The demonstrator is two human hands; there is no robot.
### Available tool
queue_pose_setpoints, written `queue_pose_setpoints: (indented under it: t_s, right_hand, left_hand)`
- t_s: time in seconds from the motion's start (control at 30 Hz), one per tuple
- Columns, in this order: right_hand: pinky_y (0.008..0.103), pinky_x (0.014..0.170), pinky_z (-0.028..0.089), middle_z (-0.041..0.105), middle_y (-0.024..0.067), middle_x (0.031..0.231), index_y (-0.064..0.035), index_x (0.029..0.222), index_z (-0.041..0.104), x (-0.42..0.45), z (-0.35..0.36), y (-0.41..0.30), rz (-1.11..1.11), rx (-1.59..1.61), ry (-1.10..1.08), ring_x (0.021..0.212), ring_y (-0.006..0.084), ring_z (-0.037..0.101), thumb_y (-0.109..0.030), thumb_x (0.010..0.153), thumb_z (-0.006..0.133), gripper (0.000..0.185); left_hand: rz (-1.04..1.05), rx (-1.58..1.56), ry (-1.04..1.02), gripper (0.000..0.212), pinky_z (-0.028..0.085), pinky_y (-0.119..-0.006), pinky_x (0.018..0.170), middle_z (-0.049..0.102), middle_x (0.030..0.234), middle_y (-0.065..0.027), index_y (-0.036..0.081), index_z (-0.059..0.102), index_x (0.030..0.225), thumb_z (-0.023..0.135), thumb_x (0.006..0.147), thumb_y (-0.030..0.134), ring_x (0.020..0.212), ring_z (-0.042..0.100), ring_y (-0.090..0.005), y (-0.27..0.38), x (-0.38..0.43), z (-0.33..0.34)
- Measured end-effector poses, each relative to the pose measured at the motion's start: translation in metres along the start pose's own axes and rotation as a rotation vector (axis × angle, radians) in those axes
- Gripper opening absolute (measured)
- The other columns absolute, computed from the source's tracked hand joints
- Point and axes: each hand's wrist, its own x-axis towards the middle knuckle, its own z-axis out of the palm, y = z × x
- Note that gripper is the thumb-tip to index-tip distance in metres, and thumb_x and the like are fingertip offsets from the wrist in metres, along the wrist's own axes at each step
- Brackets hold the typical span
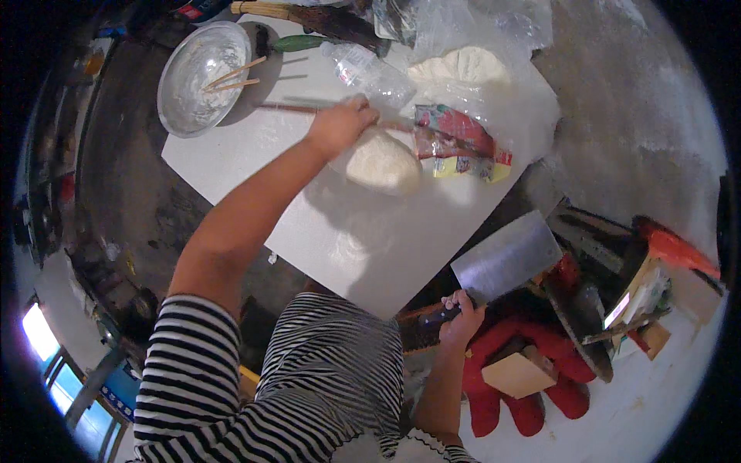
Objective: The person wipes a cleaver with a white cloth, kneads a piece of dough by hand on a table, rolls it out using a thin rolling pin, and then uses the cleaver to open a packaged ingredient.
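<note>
My left hand [344,124] reaches over the white tabletop [370,254] with its fingers closed around a thin wooden rolling pin [283,107], slightly blurred. Just below that hand, a rounded lump of pale dough [384,165] rests on the table. Off the table's right front side, my right hand [460,318] grips the dark handle of a cleaver [506,257]. Its broad metal blade is held up, pointing away to the upper right. Flour smudges mark the tabletop near the dough.
A metal bowl [173,107] with floury residue and chopsticks [234,85] stands at the far left corner. Behind the dough lie a clear plastic bottle [370,69], bagged dough [463,66] and a printed packet [463,139]. A cardboard box [518,373] sits on a red seat [483,411].
</note>
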Motion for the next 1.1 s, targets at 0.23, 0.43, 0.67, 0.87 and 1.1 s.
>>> queue_pose_setpoints:
  t_s: [0.23, 0.43, 0.67, 0.87, 1.1]
  right_hand:
    - [0.0428, 0.075, 0.059, 0.066, 0.0068, 0.085, -0.0016, 0.111, 0.062, 0.0, 0.012, 0.034, 0.134, -0.008, -0.007, 0.07, 0.019, 0.062, 0.001, 0.1, 0.073, 0.016]
    - [0.0381, 0.073, 0.055, 0.062, 0.0048, 0.085, -0.0028, 0.12, 0.063, 0.028, -0.022, 0.089, 0.184, -0.053, -0.129, 0.07, 0.0173, 0.059, 0.002, 0.099, 0.071, 0.023]
    - [0.0367, 0.071, 0.054, 0.066, 0.0049, 0.089, 0.0, 0.118, 0.064, 0.018, -0.025, 0.122, 0.154, -0.203, -0.002, 0.073, 0.0167, 0.061, 0.002, 0.101, 0.074, 0.02]
    - [0.0384, 0.07, 0.054, 0.065, 0.0053, 0.092, -0.0009, 0.123, 0.063, -0.005, 0.005, 0.133, 0.234, 0.064, 0.041, 0.074, 0.0178, 0.061, 0.005, 0.103, 0.071, 0.023]
    - [0.0391, 0.072, 0.054, 0.062, 0.0056, 0.09, -0.0069, 0.116, 0.06, -0.025, 0.012, 0.137, 0.239, 0.095, 0.119, 0.074, 0.0176, 0.058, 0.001, 0.099, 0.069, 0.021]
  left_hand:
    - [0.2, 0.014, 0.017, 0.054, 0.055, -0.053, 0.115, 0.061, 0.161, -0.0122, 0.023, 0.069, 0.15, 0.069, 0.106, 0.053, 0.142, 0.063, -0.0391, -0.004, 0.01, 0.029]
    - [0.183, 0.159, -0.143, 0.099, 0.043, -0.061, 0.127, 0.052, 0.172, -0.0153, 0.02, 0.054, 0.168, 0.073, 0.092, 0.08, 0.152, 0.055, -0.0421, 0.048, 0.003, 0.058]
    - [0.125, 0.111, -0.34, 0.09, 0.049, -0.061, 0.115, 0.066, 0.148, -0.0144, 0.016, 0.068, 0.15, 0.087, 0.082, 0.072, 0.136, 0.064, -0.0423, 0.051, -0.002, 0.063]
    - [0.457, 0.179, -0.144, 0.077, 0.046, -0.059, 0.125, 0.064, 0.158, -0.0173, 0.022, 0.068, 0.148, 0.097, 0.079, 0.042, 0.151, 0.058, -0.0375, 0.045, -0.107, 0.071]
    - [0.235, 0.05, -0.365, 0.085, 0.043, -0.056, 0.13, 0.06, 0.167, -0.0151, 0.019, 0.065, 0.157, 0.096, 0.084, 0.051, 0.156, 0.054, -0.0383, 0.037, -0.108, 0.094]
